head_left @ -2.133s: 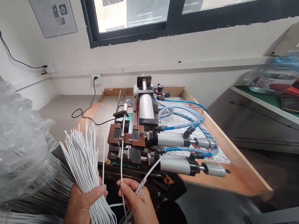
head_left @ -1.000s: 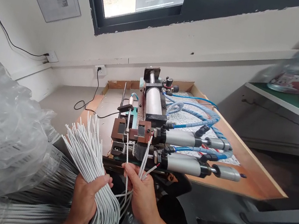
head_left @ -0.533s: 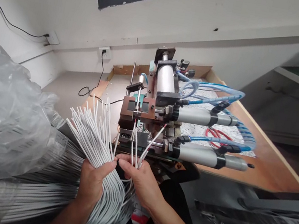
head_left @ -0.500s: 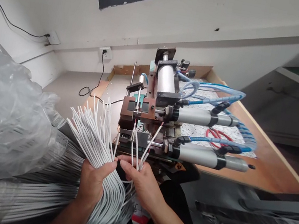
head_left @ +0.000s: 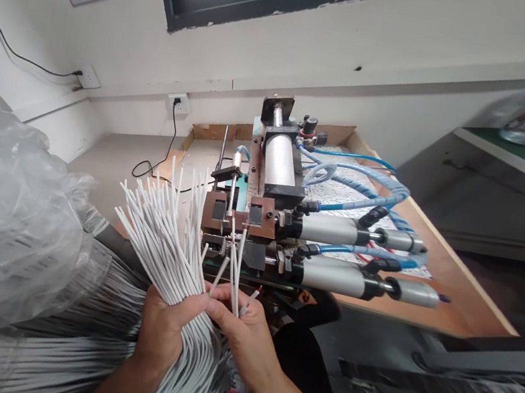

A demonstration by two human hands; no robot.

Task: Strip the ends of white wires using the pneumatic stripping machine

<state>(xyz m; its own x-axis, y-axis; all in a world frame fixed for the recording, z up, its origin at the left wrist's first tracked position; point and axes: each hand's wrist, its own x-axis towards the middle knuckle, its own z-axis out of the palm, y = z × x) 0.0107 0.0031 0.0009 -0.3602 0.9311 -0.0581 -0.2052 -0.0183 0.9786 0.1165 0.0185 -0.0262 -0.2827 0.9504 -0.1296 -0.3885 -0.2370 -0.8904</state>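
Close in front of the machine point(head_left: 260, 223), the left hand point(head_left: 165, 328) has its fingers and thumb wrapped around a thick bundle of white cables point(head_left: 170, 258), held toward the machine's left side. The right hand point(head_left: 250, 340) pinches a few separate cables point(head_left: 235, 273) between bent fingers, and the two thumbs appear to meet. Some of these cables rise to the brown block point(head_left: 238, 223) of the machine; whether they touch it, I cannot tell. A short cable end point(head_left: 252, 299) with a red tip pokes out above the right hand, below the machine's front edge.

The bundle's tips fan out just beside the machine's left edge, with only a narrow gap there. Farther left of the machine, grey tabletop point(head_left: 112, 153) stretches to the wall. On the machine's right, silver cylinders point(head_left: 334, 277) jut sideways, and past them orange wood runs out to the tray's raised rim point(head_left: 463, 267). Well to the machine's left, a clear plastic bag point(head_left: 7, 206) and further cables point(head_left: 36, 356) crowd the near side.
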